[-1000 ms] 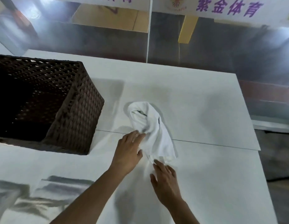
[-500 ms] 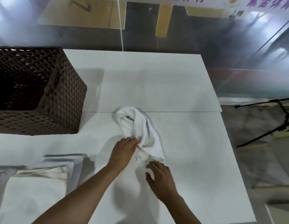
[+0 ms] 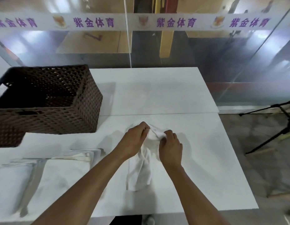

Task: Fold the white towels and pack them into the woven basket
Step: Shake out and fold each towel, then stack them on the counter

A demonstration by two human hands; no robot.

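Note:
A crumpled white towel (image 3: 141, 169) hangs down from both of my hands over the middle of the white table (image 3: 157, 95). My left hand (image 3: 134, 140) and my right hand (image 3: 169, 146) pinch its upper edge close together, lifted a little off the table. The dark brown woven basket (image 3: 60, 117) stands at the back left with its opening upward; its inside looks dark. Folded white towels (image 3: 64, 169) lie flat at the front left of the table.
A glass wall with a white banner of purple characters (image 3: 173, 22) runs behind the table. A black tripod stand (image 3: 280, 130) stands on the floor to the right. The table's right edge (image 3: 235, 159) drops to the grey floor.
Both hands have gathered the towel's top edge and raised it, so it now hangs lengthwise toward me. Before, the hands lay on the crumpled towel on the table. The camera view has shifted.

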